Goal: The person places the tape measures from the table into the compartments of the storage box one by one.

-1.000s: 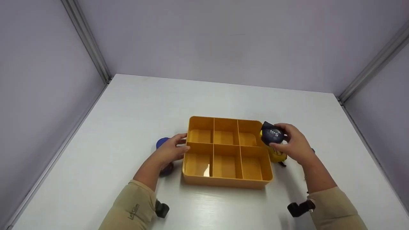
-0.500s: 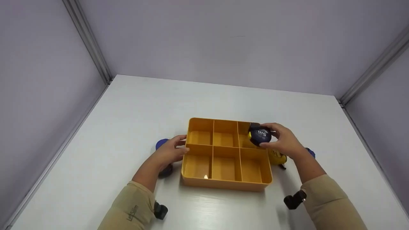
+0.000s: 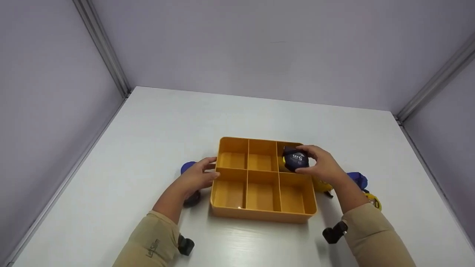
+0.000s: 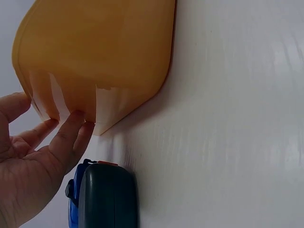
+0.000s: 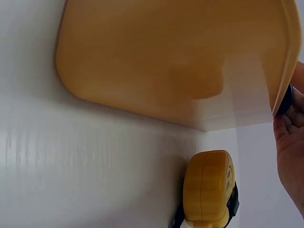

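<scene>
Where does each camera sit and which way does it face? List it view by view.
Head: above, facing forward and down at the yellow tray; both hands and sleeves show.
Left wrist: low at the table, facing the tray's wall; the left hand touches it beside a dark tape measure.
Right wrist: low, facing the tray's other side and a yellow tape measure; the right hand shows.
Shared: the tray.

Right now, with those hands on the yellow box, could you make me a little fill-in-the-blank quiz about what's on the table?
1. The orange tray is divided into ____ compartments.
2. The right hand holds a dark blue tape measure printed with "____".
3. That tape measure is over the far ____ compartment.
4. The left hand touches the tray's ____ wall.

Missing words: six; 5m; right; left
</scene>
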